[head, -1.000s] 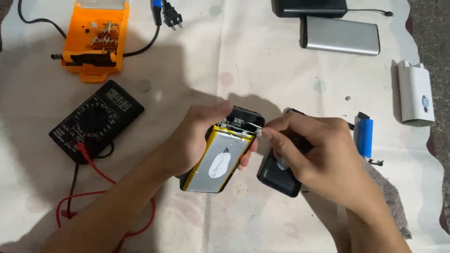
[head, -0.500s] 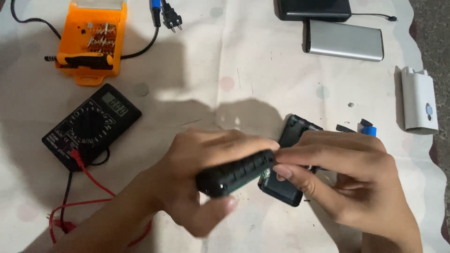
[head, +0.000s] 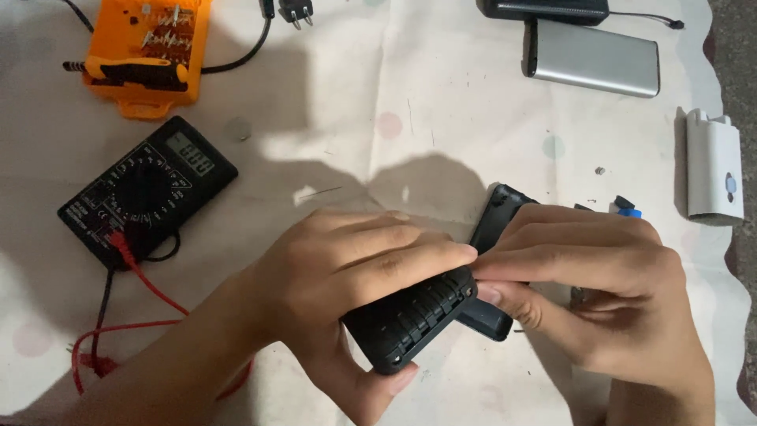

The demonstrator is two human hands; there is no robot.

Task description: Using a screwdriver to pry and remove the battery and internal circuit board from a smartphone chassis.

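A white cloth (head: 410,102) is covering the whole work surface, and a person is working over it with both bare hands. The left hand (head: 347,272) is gripping a black ribbed case (head: 410,319), fingers curled over its top and thumb tucked beneath it, holding it tilted just above the cloth. The right hand (head: 607,292) is meeting the case at its upper right end, fingers stretched along that edge and pinching it. Just behind the case, partly hidden by the right hand, a flat black cover (head: 495,229) is lying on the cloth. Far above and right of the case, a silver power bank (head: 593,57) is resting beside a darker one (head: 546,8). Left of the case, a black multimeter (head: 146,189) is sitting with red and black leads (head: 134,272) trailing from it. Above the multimeter, an orange screwdriver-bit holder (head: 150,55) is lying flat. Far right of the case, a white plastic shell (head: 714,166) is resting near the cloth's edge, and a small blue piece (head: 628,210) is showing just past the right hand.
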